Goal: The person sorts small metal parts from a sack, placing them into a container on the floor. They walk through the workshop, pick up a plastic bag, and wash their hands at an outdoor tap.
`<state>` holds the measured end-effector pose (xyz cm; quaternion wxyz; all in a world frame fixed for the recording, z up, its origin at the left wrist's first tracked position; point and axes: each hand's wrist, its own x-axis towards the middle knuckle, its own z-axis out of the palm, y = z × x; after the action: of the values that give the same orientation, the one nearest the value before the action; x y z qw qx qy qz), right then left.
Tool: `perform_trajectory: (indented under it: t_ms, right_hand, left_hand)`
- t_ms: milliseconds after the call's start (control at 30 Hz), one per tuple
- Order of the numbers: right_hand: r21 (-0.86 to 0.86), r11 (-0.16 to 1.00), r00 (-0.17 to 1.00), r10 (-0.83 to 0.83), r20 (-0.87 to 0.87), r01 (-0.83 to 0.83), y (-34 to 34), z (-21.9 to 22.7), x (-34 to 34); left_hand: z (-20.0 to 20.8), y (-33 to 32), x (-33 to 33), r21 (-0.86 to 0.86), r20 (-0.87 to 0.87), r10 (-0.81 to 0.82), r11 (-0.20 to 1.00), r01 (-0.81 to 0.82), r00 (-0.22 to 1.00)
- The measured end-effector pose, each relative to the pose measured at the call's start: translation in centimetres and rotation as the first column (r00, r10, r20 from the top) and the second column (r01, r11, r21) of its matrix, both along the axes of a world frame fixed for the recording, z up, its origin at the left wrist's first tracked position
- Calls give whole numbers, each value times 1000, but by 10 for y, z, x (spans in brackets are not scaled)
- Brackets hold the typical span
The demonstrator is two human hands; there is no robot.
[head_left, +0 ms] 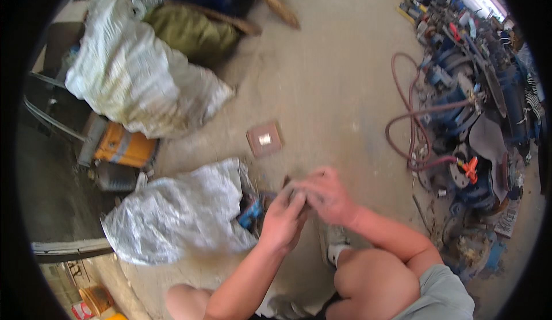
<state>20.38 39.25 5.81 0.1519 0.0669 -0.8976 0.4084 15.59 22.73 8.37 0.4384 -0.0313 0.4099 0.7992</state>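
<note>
My left hand [283, 218] and my right hand [329, 196] meet in front of my knees, their fingers bent and pressed together. A small dark bit sticks up by the fingertips, but blur and the fingers hide what they grip. Just left of my left hand, a silvery woven sack [178, 211] lies on the floor, with a blue item [250, 213] at its open end. Beyond the hands, a flat brown square piece [265, 139] with a small white label rests on the concrete.
A large white sack [132, 73] and an olive sack [192, 33] slump at the far left, near a wooden pole [270, 1]. An orange box [123, 146] stands below them. On the right lies a heap of blue machine parts [460, 113] with a reddish hose [411, 116] looping out.
</note>
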Motion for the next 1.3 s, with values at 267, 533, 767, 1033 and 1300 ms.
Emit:
perform_trajectory:
  t_ms: [267,533,767,1033,1300]
  right_hand:
    - [-489,812,942,329,-69,-319,-38,12,-63]
    - [-951,279,868,431,245,130,-95,140,-110]
    - [-673,-231,707,326,627,703,-37,246,-54]
    - [-724,-62,726,52,685,687,91,427,-7]
    - [-393,720,807,-409,425,572,193,587,-49]
  left_hand:
    - [36,-41,-59,-510,-160,-247,850,134,956]
    - [126,-35,-61,-563,-662,-24,676,-475,749]
    - [250,28,-26,-694,-677,-491,675,-251,548]
    - [457,149,-48,-718,-247,-789,539,441,562]
    - [557,252,-120,-723,-522,-746,644,250,412]
